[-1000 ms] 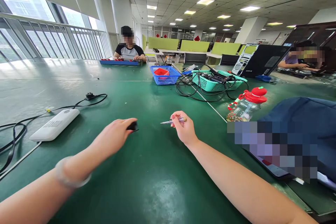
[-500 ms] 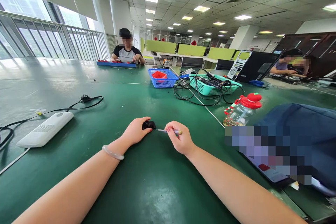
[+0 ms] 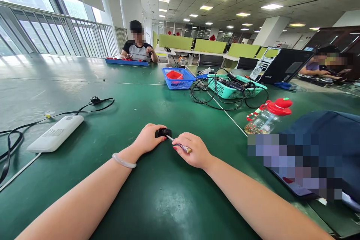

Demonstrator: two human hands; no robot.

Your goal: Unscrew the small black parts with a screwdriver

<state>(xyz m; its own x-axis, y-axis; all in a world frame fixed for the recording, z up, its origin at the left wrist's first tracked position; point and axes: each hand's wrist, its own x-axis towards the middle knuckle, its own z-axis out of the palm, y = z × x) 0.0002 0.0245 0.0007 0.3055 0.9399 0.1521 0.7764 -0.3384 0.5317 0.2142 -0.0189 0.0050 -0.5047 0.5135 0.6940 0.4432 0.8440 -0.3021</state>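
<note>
In the head view, I see the green desk (image 3: 140, 210) and my two hands over it. My left grip (image 3: 147, 138) is pinching the left end of a small black block (image 3: 165, 132), so the block is right in front of me, between my hands. I can't tell if it sits on the desk or is held just above it. My right grip (image 3: 194, 150) is pinching a little screwdriver (image 3: 185, 149) by its handle. The thin tip points at the right end of the block. It looks like it touches, but I can't tell if it is in a hole.

I think the tip could slip, because it is so thin and the block is so small. If I push too hard, it could slide off and poke my left thumb, which is just beside it. The block could also twist or pop away, since my left fingers only have one end of it. If I lean the screwdriver sideways, it might scratch the block.

The white box (image 3: 56, 134) and the bottle (image 3: 266, 120) with the red lid are well apart from my hands, so I don't think I would bump them.
</note>
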